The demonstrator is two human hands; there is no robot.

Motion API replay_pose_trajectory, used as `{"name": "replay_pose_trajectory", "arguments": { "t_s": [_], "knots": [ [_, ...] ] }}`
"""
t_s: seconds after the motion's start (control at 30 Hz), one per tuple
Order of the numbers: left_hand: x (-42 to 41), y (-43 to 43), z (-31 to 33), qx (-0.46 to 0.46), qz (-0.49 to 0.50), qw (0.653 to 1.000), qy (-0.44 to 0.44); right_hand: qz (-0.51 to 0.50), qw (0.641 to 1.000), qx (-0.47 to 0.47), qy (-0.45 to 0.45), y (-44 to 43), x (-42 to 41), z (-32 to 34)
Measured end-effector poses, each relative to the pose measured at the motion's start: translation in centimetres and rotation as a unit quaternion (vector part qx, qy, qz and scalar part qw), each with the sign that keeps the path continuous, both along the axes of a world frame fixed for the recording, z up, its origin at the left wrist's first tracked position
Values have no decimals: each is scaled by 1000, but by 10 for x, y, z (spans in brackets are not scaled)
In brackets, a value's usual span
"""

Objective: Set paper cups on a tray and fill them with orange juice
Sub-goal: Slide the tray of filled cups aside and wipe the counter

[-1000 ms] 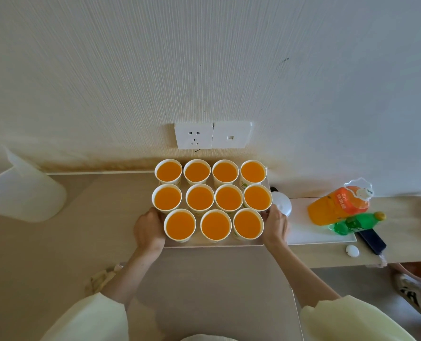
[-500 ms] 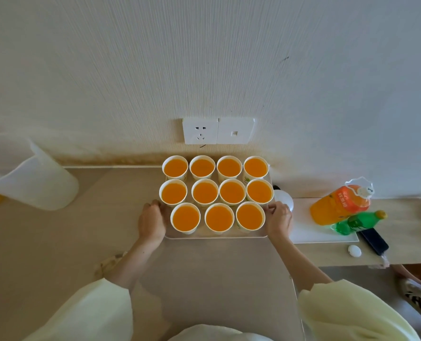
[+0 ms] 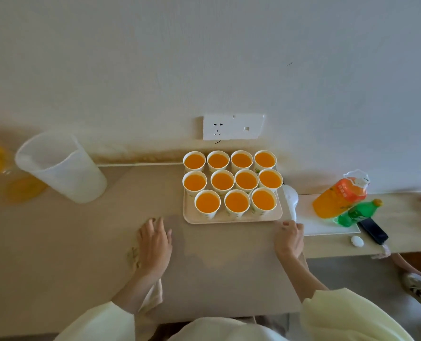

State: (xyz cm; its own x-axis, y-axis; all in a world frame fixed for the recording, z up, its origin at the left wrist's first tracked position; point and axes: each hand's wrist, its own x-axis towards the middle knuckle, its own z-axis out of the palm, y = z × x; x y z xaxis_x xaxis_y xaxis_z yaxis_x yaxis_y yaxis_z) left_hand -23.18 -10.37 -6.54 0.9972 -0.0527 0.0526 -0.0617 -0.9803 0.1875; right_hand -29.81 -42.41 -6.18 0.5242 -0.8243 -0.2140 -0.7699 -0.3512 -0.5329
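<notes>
Item: tray (image 3: 231,220), pale, rectangular, standing flat on the tabletop (image 3: 217,267) close against the wall, below a wall socket (image 3: 233,126). Contents: eleven paper cups (image 3: 237,202) in rows of four, four and three, each upright and filled with orange juice (image 3: 222,181) to near the brim. Left hand (image 3: 155,244): fingers spread and relaxed over the tabletop, holding nothing, apart from the tray and off its front-left corner. Right hand (image 3: 289,238): fingers loosely curled, holding nothing, just beside the tray's front-right corner; whether a fingertip grazes the rim cannot be told. Position: the tray lies ahead of both hands and between them, nearer the right. Status, as judged: setting and filling look done; the step in hand is leaving the tray at rest. Handling note: draw both hands straight back and low, the right one clear of the rim, since cups this full would slop at a small knock. Adjacent: an empty translucent jug (image 3: 62,168) on the left, an orange bottle (image 3: 340,198) and a green bottle (image 3: 359,212) on the right.
</notes>
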Motion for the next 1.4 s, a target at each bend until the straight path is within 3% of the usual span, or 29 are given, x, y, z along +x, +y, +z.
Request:
{"name": "replay_pose_trajectory", "arguments": {
  "t_s": [0.17, 0.33, 0.4, 0.47, 0.5, 0.6, 0.63, 0.73, 0.83, 0.9, 0.97, 1.07, 1.13, 1.27, 1.33, 1.4],
  "knots": [
    [-47, 53, -26, -8, -113, 993, 19, 15, 998, -58, 5, 72, -25, -2],
    [-51, 111, -29, -56, -266, 962, 2, 172, 982, -79, 8, 177, -46, -12],
    [-50, 148, -27, -97, -185, 978, 8, 233, 969, -82, 12, 210, -50, -18],
    [-46, 190, -25, -153, -21, 988, 9, 288, 954, -86, 7, 237, -50, -23],
    [-42, 210, -25, -140, 32, 990, -4, 310, 947, -87, 2, 249, -49, -25],
    [-42, 240, -25, -49, 59, 996, -42, 366, 924, -107, -26, 274, -47, -30],
    [-47, 236, -27, -58, 50, 996, -51, 379, 918, -116, -32, 278, -45, -31],
    [-74, 195, -27, -150, -97, 981, -82, 391, 912, -118, -44, 284, -40, -31],
    [-72, 193, -43, -51, -349, 932, -83, 419, 894, -147, -63, 283, -26, -34],
    [-42, 206, -50, -23, -416, 908, -51, 451, 876, -161, -64, 281, -14, -36],
    [-10, 205, -53, -31, -384, 921, -62, 463, 870, -157, -66, 280, 1, -37],
    [28, 170, -34, -78, -183, 980, 3, 477, 865, -136, -80, 281, 18, -41],
    [22, 144, -29, -108, -146, 983, 12, 481, 865, -118, -81, 280, 31, -40],
    [-54, 169, -47, -80, -387, 918, 29, 489, 861, -104, -92, 279, 46, -38],
    [-44, 192, -54, -58, -424, 902, 48, 504, 849, -123, -97, 275, 48, -39],
    [-14, 192, -53, -57, -397, 916, 31, 522, 834, -139, -114, 269, 47, -43]
  ]
}}
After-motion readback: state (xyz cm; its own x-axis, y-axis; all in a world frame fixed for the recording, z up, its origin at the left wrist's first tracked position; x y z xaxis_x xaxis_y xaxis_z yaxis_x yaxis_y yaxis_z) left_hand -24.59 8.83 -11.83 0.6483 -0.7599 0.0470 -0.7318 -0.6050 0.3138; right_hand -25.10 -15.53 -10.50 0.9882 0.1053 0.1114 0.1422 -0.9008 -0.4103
